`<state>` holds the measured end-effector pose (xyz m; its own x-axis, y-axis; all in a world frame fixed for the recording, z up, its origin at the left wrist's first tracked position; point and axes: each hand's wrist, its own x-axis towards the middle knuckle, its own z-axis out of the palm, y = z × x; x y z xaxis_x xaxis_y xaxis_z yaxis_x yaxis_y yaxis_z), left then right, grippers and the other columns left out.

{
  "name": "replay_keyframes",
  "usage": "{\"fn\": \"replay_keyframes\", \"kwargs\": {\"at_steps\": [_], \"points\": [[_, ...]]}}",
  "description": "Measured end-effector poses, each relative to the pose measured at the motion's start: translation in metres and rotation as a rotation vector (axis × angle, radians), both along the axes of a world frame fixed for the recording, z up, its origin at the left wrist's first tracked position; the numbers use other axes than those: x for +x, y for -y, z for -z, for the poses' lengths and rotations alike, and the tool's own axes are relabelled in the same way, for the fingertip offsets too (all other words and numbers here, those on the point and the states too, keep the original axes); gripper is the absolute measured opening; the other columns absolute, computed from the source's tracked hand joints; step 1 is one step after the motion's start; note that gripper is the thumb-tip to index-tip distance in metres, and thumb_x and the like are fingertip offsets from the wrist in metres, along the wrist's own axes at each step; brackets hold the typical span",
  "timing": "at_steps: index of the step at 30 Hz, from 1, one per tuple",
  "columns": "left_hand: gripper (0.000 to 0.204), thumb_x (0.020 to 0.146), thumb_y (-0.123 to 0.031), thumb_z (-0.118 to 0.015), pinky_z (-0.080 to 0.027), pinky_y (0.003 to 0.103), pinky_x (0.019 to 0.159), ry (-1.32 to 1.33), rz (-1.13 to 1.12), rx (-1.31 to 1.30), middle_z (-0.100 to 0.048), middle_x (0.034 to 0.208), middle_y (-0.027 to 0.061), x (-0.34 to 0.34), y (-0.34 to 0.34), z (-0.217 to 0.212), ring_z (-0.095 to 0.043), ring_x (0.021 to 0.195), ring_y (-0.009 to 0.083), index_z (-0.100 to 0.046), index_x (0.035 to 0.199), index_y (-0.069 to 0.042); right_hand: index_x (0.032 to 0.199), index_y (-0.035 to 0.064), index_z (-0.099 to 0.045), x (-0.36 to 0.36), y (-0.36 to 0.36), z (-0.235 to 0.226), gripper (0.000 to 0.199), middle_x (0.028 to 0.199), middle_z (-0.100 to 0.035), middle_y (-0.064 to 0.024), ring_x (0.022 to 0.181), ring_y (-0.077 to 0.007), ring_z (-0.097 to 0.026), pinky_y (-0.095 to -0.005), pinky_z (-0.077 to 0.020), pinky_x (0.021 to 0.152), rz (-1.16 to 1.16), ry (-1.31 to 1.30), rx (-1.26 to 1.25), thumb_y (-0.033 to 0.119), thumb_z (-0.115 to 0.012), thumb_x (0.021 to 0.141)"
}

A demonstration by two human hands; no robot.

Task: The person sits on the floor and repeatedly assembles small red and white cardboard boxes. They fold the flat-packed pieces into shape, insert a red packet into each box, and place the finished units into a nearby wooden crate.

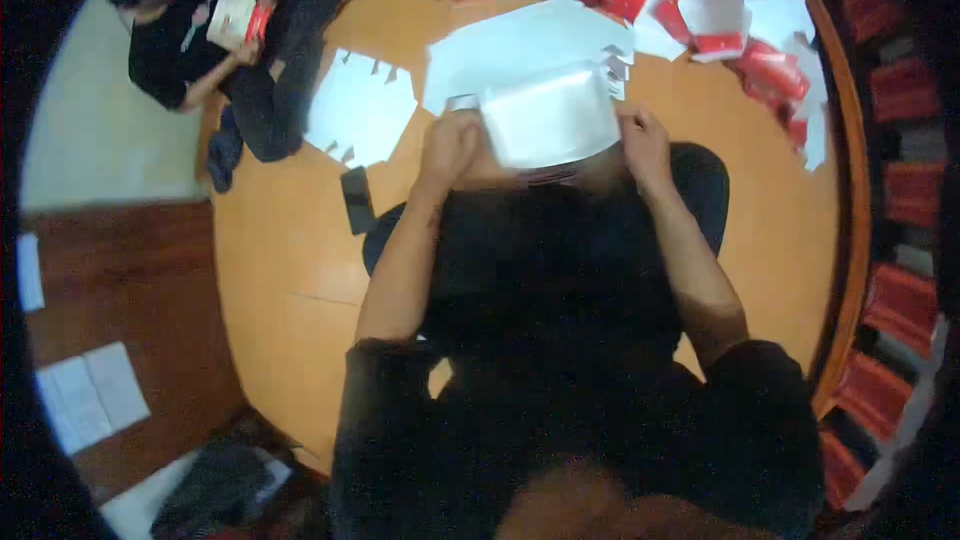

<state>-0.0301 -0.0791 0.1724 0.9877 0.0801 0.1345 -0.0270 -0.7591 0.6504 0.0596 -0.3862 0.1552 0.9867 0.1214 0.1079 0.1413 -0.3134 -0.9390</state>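
A white paperboard piece (552, 118), blurred by motion, is held up in front of my body between both hands. My left hand (455, 147) is closed at its left edge, fingers curled in. At the opposite edge, my right hand (643, 143) grips with bent fingers. Just beyond the piece lies a stack of flat white paperboard sheets (470, 58), with notched tabs at its right end. A single white cut-out blank (360, 112) with slotted edges lies flat to the left.
A pile of red-and-white paper boxes (720, 42) spreads across the far right. A dark phone (356, 200) lies left of my left forearm. At the far left sits a person (185, 45) holding a red-and-white box (238, 18). Red seats (905, 190) line the right side.
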Motion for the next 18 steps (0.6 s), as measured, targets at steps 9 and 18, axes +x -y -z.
{"fn": "replay_keyframes", "kwargs": {"at_steps": [9,18], "points": [[0.021,0.097,-0.017,-0.054,-0.046,0.032,0.070,0.165,-0.565,-0.048,-0.062,0.081,0.0118,-0.003,0.061,-0.063,-0.057,0.073,0.0201,-0.058,0.087,0.001,0.088,0.0012,-0.060,-0.021,-0.027,0.021,0.020,0.078,-0.063,-0.0138,0.072,-0.0280,-0.064,-0.0393,-0.0509,0.069,-0.044,-0.042,-0.003,0.013,-0.074,0.080],[0.033,0.088,-0.036,-0.065,-0.048,0.045,0.071,-0.019,-0.369,0.355,-0.068,0.080,0.0148,0.030,0.149,-0.077,-0.064,0.077,0.0361,-0.068,0.082,-0.004,0.077,0.0023,-0.055,-0.028,-0.024,-0.001,0.026,0.074,-0.060,-0.0196,0.070,-0.0370,-0.062,-0.0467,-0.0473,0.063,-0.083,-0.112,0.051,0.023,-0.067,0.087]]}}
